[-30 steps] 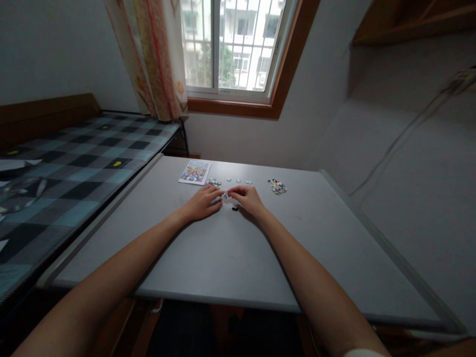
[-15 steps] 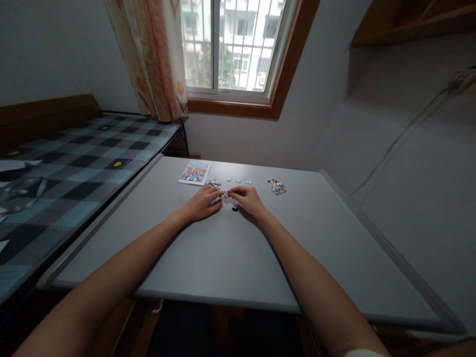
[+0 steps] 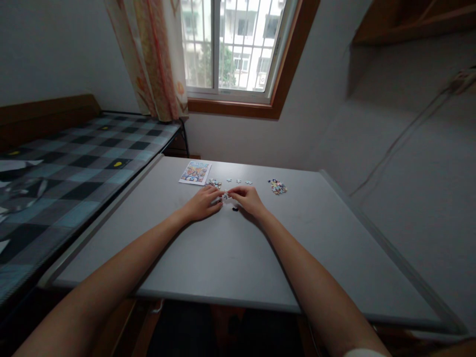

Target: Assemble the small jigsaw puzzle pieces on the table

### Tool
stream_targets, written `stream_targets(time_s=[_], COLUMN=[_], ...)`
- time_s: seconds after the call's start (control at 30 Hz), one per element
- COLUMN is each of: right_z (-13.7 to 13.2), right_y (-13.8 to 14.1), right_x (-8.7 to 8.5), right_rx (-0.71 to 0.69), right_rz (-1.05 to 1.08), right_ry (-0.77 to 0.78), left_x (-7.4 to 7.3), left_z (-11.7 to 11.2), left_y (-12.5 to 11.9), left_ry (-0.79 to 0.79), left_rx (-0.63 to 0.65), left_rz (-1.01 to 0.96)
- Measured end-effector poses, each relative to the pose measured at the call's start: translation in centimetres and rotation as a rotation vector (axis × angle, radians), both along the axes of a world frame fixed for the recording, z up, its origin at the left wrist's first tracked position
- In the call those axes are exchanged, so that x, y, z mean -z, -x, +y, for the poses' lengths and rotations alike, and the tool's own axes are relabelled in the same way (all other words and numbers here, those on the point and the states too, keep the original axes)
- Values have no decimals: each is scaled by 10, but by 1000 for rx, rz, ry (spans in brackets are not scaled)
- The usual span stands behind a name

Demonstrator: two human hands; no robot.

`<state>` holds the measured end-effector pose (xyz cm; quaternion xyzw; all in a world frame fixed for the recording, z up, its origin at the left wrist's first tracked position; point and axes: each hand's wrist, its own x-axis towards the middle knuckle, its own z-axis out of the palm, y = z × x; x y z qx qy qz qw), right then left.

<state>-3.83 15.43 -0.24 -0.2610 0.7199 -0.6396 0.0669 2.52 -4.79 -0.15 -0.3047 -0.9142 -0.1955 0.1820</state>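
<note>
Between my two hands, small light jigsaw pieces (image 3: 225,196) are held at the fingertips just over the white table (image 3: 230,258). My left hand (image 3: 203,203) closes on their left side with thumb and fingers. From the right, my right hand (image 3: 248,200) pinches them between thumb and forefinger. How the pieces fit together is too small to tell. Close under my right hand lies a small dark oval object (image 3: 235,209). A pile of jigsaw pieces (image 3: 213,183) sits just beyond my left fingers, partly hidden by them.
Several loose pieces (image 3: 238,181) lie in a row beyond my hands. A second pile of pieces (image 3: 278,187) is to the right. A printed picture sheet (image 3: 195,172) lies at the back left. Along the table's left side stands a bed with a checked cover (image 3: 92,153).
</note>
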Motion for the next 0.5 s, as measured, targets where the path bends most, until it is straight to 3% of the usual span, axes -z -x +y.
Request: stream_targets(time_s=[0.5], right_z=[0], right_y=[3], right_x=[4], right_rx=[23], right_rz=[22], right_ry=[-27], left_x=[0], left_z=[1], left_y=[1], left_ry=[28], left_rx=[-9], left_rz=[4])
